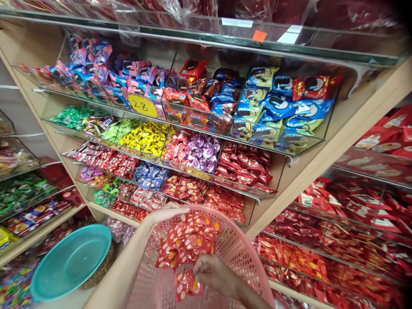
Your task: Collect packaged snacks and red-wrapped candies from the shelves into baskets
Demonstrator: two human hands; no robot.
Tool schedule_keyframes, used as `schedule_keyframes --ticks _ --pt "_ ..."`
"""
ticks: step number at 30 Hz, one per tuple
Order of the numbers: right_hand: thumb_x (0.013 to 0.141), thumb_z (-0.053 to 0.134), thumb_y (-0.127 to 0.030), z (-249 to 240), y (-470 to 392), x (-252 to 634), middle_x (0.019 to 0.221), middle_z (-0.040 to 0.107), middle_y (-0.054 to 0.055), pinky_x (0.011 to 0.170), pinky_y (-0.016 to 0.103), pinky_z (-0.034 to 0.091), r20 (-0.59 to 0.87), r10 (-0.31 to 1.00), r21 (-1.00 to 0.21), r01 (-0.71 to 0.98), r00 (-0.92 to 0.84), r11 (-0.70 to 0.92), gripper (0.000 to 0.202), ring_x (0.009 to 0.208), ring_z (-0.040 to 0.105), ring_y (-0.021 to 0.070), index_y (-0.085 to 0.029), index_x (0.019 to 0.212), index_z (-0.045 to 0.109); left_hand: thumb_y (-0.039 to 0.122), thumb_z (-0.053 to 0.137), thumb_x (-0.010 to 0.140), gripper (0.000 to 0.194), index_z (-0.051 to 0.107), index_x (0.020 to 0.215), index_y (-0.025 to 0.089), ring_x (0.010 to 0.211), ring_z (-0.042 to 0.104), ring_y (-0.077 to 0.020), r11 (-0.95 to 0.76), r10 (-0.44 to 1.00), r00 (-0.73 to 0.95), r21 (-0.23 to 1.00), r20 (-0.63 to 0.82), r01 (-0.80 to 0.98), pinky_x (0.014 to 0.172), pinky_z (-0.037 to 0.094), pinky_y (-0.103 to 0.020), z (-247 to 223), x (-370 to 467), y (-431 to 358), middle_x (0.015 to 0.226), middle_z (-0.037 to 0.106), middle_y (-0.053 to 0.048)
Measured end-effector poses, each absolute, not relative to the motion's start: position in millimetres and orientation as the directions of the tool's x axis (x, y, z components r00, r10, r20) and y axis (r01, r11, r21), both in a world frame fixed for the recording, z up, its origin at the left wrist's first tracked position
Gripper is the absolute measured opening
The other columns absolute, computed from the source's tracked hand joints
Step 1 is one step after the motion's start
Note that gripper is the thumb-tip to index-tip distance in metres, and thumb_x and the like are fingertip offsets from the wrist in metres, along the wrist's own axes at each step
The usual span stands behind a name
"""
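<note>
My left hand (169,213) grips the far rim of a pink plastic basket (236,234) with holes in its wall. Inside lies a pile of small red candy packets (189,236) with pale and orange dots. Low in the basket, my right hand (210,272) pinches a red candy packet (184,285) between thumb and fingers. That packet is nearer to me than the pile, and I cannot tell whether others are joined to it. Both forearms reach in from the bottom of the view.
A wooden rack with clear bins (199,169) of wrapped sweets stands ahead. A yellow "28" tag (142,105) hangs on its upper bin. At the lower left is a teal basin (72,262). More red packets (341,240) fill shelves on the right.
</note>
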State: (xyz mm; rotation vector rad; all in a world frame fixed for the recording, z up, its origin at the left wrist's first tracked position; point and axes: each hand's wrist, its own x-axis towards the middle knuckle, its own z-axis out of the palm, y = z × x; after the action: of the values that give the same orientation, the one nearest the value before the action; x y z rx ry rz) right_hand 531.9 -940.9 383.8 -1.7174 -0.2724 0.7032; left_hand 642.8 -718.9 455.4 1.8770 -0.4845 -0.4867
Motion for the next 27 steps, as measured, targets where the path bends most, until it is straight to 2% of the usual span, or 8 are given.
schedule_keyframes --ticks 6,11,17,27 --pt "0.064 0.069 -0.027 368.4 -944.6 530.2 0.054 0.048 -0.006 0.049 0.020 0.028 -0.261 0.530 -0.960 -0.158 0.807 -0.232 0.015 0.049 0.040 0.0062 -0.016 0.071 0.060 0.053 0.053 0.077 0.045 0.070 0.062 0.014 0.083 0.059 -0.0210 -0.348 -0.530 0.841 0.933 -0.113 -0.094 0.089 0.035 -0.031 452.4 644.5 -720.8 0.073 0.068 -0.005" --pt "0.059 0.072 -0.026 355.4 -945.6 530.5 0.058 0.051 -0.005 0.050 0.020 0.029 -0.273 0.594 -0.961 -0.243 0.757 -0.132 0.021 0.051 0.042 0.0069 -0.018 0.074 0.060 0.054 0.051 0.077 0.047 0.070 0.062 0.014 0.086 0.058 -0.0228 -0.365 -0.545 0.831 0.924 -0.113 -0.113 0.089 0.035 -0.033 458.8 643.1 -722.2 0.076 0.069 -0.006" --pt "0.055 0.069 -0.015 369.8 -943.4 532.3 0.057 0.047 -0.007 0.051 0.020 0.028 -0.274 0.524 -0.961 -0.217 0.806 -0.170 0.022 0.051 0.037 0.0061 -0.017 0.074 0.058 0.054 0.051 0.077 0.045 0.070 0.062 0.015 0.092 0.057 -0.0228 -0.378 -0.533 0.837 0.920 -0.125 -0.103 0.092 0.034 -0.032 462.1 640.9 -722.3 0.079 0.069 -0.005" --pt "0.057 0.071 -0.019 373.2 -948.2 532.5 0.055 0.045 -0.007 0.050 0.022 0.026 -0.276 0.509 -0.961 -0.227 0.815 -0.157 0.024 0.052 0.035 0.0070 -0.017 0.075 0.056 0.056 0.050 0.077 0.048 0.063 0.060 0.013 0.078 0.055 -0.0180 -0.373 -0.550 0.826 0.921 -0.121 -0.113 0.084 0.034 -0.030 454.2 642.0 -721.7 0.070 0.064 -0.003"
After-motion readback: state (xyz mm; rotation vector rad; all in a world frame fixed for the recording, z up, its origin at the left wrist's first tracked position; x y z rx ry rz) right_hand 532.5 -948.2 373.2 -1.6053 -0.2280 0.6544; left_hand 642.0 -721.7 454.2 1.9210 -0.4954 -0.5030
